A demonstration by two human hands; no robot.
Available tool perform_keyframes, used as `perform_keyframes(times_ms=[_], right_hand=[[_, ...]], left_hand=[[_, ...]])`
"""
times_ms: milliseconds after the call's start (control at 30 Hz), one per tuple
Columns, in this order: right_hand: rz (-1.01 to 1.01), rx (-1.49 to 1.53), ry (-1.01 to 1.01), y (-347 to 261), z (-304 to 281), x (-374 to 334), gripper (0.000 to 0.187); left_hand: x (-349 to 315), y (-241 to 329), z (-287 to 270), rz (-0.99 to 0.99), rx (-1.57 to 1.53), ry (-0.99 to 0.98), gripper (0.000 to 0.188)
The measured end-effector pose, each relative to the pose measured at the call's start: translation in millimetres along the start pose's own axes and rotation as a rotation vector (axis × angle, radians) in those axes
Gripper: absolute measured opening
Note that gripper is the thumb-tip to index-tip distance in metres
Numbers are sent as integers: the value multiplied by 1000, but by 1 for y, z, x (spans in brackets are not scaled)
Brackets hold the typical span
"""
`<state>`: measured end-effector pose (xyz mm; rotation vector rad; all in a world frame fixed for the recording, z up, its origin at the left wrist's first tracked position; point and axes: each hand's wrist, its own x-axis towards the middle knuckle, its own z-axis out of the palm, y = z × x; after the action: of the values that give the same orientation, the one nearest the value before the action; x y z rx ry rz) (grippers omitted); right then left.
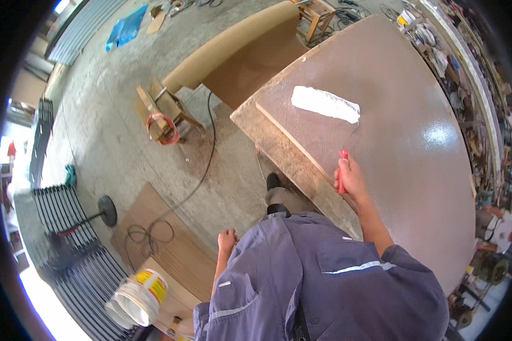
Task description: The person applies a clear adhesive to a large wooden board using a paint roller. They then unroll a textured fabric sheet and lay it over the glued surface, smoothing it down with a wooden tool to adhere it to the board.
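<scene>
My right hand (351, 177) is wrapped round the red handle of a paint roller (326, 104). The roller's fluffy white sleeve lies across a large brown sheet (415, 159) on a workbench. Part of the sheet shines as if wet. A thin wire frame joins the sleeve to the handle. Low at my left side hangs my left hand (227, 239), its fingers curled and nothing visible in them. A thin pale strip (296, 140) runs along the left part of the sheet, beside the bench's rough wooden edge (279, 145).
A rolled brown sheet (233, 45) rests on wooden stools beyond the bench. A cable (208, 153) crosses the concrete floor at my left. White buckets (139, 298) stand at lower left, near cardboard (145, 219) and black metal bars (96, 284). Cluttered shelves (466, 74) line the right.
</scene>
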<state>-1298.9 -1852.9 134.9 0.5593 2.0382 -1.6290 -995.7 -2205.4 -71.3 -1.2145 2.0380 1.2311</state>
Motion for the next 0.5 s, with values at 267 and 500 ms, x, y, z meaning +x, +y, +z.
perform_keyframes(times_ms=[267,500], right_hand=[[-58,148,107,-38,28,34,53],[90,209,222,-51,59,21,53]], left_hand=[[127,144,-57,73,-105,-137,30],[251,259,-54,241,250,-361,32]])
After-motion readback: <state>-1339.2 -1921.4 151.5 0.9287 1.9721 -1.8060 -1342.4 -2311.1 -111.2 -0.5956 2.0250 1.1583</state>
